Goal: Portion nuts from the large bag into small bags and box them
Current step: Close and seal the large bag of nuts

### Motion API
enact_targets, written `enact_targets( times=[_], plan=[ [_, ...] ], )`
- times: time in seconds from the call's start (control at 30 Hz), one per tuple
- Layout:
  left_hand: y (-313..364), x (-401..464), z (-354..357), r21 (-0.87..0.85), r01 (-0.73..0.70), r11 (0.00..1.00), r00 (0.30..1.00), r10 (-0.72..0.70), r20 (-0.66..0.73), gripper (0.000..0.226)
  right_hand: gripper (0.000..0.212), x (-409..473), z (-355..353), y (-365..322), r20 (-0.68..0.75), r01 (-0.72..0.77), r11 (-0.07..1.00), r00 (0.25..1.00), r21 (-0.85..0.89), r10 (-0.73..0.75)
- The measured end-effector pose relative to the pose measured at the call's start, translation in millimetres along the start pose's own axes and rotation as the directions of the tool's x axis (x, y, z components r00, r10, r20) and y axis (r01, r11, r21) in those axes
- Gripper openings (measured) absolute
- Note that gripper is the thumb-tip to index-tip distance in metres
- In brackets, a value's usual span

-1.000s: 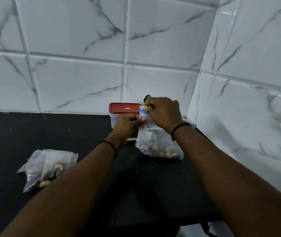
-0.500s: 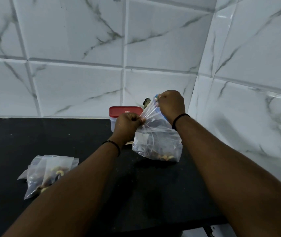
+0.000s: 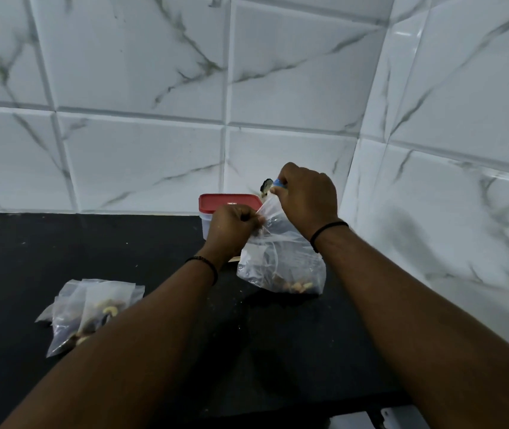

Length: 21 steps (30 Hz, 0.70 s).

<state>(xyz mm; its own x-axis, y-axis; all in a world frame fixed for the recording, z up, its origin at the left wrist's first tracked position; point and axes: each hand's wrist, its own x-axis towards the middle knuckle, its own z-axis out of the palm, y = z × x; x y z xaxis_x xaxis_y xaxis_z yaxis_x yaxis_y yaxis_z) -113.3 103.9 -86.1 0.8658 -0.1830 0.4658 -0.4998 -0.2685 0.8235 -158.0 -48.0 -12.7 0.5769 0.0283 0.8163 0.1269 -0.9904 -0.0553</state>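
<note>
Large bag (image 3: 281, 267): stands upright on dark surface (image 3: 15, 258), nuts at bottom, mouth uppermost. Left hand (image 3: 231, 227) pinches near lip; right hand (image 3: 305, 193) pinches far lip, higher. Red-lidded box (image 3: 228, 203) behind; small bags (image 3: 92, 308) well left.

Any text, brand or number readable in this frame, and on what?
Nothing can be read.
Red lid of the box: a small pale mark near its front edge, too blurred to read.
Large bag, held by the left hand and right hand: no print visible.
Small bags: no print visible.
</note>
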Motion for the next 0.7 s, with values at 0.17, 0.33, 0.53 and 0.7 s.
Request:
enact_targets(
  times=[0.17, 0.33, 0.53, 0.7],
  plan=[
    [-4.9, -4.0, -4.9, 0.104, -0.014, 0.995, 0.999, 0.019, -0.047, 0.021, 0.023, 0.3, -1.9, -4.8, 0.015, -0.112, 0.992, 0.993, -0.064, 0.113],
    [-31.8, -22.7, -11.4, 0.236, 0.089, 0.968, 0.994, -0.072, -0.080, 0.026, 0.025, 21.1, -26.9, 6.6, 0.006, -0.050, 0.990, 0.999, -0.128, 0.051],
    [-13.0, -16.5, -4.3, 0.162, 0.004, 0.987, 0.999, 0.005, -0.053, 0.023, 0.037, -2.9, -10.9, -12.0, 0.225, 0.018, 0.991, 0.973, 0.130, -0.047],
    [-11.1, -14.6, -9.1, 0.153, -0.072, 0.986, 0.997, 0.071, 0.013, 0.016, 0.032, -7.3, 13.1, -6.2, 0.131, -0.037, 0.995, 0.991, 0.091, 0.025]
  ],
)
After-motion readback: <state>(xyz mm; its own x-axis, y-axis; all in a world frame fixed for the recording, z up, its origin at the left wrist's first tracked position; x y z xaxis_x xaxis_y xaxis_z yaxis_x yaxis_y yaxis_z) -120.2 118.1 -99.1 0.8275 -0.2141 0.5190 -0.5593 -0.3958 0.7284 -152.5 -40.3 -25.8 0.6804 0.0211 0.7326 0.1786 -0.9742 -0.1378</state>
